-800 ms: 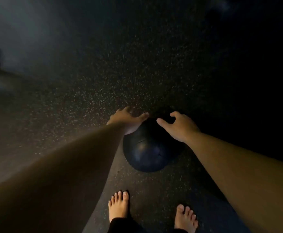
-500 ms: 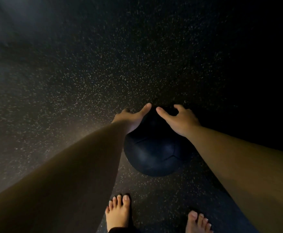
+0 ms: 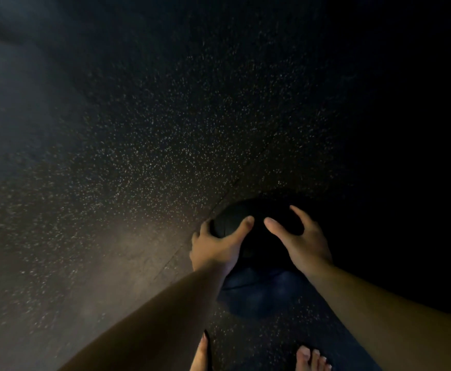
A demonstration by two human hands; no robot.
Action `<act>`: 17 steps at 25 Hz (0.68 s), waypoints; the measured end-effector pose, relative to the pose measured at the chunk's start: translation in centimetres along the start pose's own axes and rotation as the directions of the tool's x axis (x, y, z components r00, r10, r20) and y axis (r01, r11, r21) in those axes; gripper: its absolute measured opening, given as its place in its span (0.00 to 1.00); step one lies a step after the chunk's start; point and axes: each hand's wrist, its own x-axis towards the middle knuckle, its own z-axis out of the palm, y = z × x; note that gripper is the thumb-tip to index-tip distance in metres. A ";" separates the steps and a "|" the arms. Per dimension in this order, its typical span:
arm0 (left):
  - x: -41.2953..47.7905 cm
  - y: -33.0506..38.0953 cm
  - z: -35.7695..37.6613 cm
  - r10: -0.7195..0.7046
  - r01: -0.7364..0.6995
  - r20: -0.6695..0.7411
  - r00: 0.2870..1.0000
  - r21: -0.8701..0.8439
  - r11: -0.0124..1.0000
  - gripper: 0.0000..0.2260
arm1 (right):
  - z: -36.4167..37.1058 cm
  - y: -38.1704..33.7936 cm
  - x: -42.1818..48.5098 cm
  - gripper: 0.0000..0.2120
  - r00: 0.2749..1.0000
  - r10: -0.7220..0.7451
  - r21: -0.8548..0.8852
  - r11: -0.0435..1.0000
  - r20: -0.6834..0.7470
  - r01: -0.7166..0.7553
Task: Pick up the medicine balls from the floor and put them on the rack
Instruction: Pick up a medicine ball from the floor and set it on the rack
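A black medicine ball (image 3: 262, 290) sits low in the head view, just in front of my bare feet. My left hand (image 3: 216, 247) clasps its left side, thumb lying over the top and fingers curled round the far edge. My right hand (image 3: 304, 242) cups its right side, thumb and fingers spread over the upper surface. The ball's far half is lost in shadow. Whether it rests on the floor or hangs just above it, I cannot tell. No rack is in view.
Dark speckled rubber floor (image 3: 152, 156) fills the view, with a seam (image 3: 245, 172) running diagonally down to the ball. My left foot (image 3: 201, 354) and right foot (image 3: 311, 358) stand at the bottom edge. The right side is in deep darkness.
Both hands have moved from the top of the ball down onto its sides and closed around it. My feet have slid lower in the view.
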 end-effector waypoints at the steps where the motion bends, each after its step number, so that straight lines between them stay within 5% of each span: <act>1: -0.5 1.3 -0.4 0.047 -0.046 0.029 0.998 -0.022 0.999 0.55 | -1.1 -0.7 -1.0 0.47 1.000 -0.003 0.024 1.000 -0.011 0.004; 9: -16.0 23.3 -13.7 0.439 -0.440 -0.033 0.898 -0.033 0.897 0.64 | -16.9 -23.3 -14.0 0.51 0.947 -0.191 0.152 0.960 -0.260 0.235; 17: -41.8 46.8 -32.2 0.811 -0.821 -0.133 0.570 -0.035 0.571 0.59 | -35.6 -47.1 -35.4 0.55 0.698 -0.426 0.227 0.737 -0.575 0.637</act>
